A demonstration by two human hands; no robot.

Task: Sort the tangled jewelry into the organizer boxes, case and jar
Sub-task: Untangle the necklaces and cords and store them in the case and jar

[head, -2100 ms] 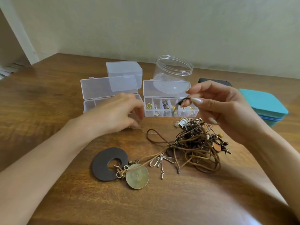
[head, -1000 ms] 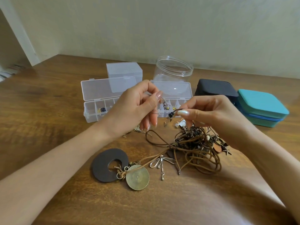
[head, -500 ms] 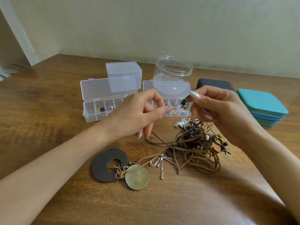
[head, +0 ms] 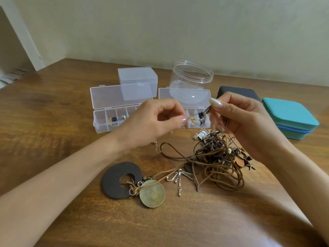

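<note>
A tangle of brown cords and charms [head: 216, 158] lies on the wooden table. Out of it trail a dark ring pendant [head: 114, 180], a brass disc [head: 152, 193] and a silver dragonfly charm [head: 179, 177]. My right hand [head: 243, 122] pinches a thin dark cord with a small dark charm [head: 201, 115] hanging over the right organizer box [head: 178, 97]. My left hand [head: 154, 125] hovers beside it, thumb and forefinger pinched, with a fine chain [head: 156, 146] trailing below it. The left organizer box [head: 99, 125] stands open with a few small pieces inside. The clear jar [head: 192, 75] stands open behind.
A small closed clear box [head: 137, 75] sits behind the left organizer. A dark case [head: 236, 91] and a teal zip case [head: 288, 114] stand at the right, both closed. The wall runs close behind the table.
My left hand rose from the table with the fine chain and met the right hand. My right hand has kept the dark cord raised, shifting slightly over the right organizer.
</note>
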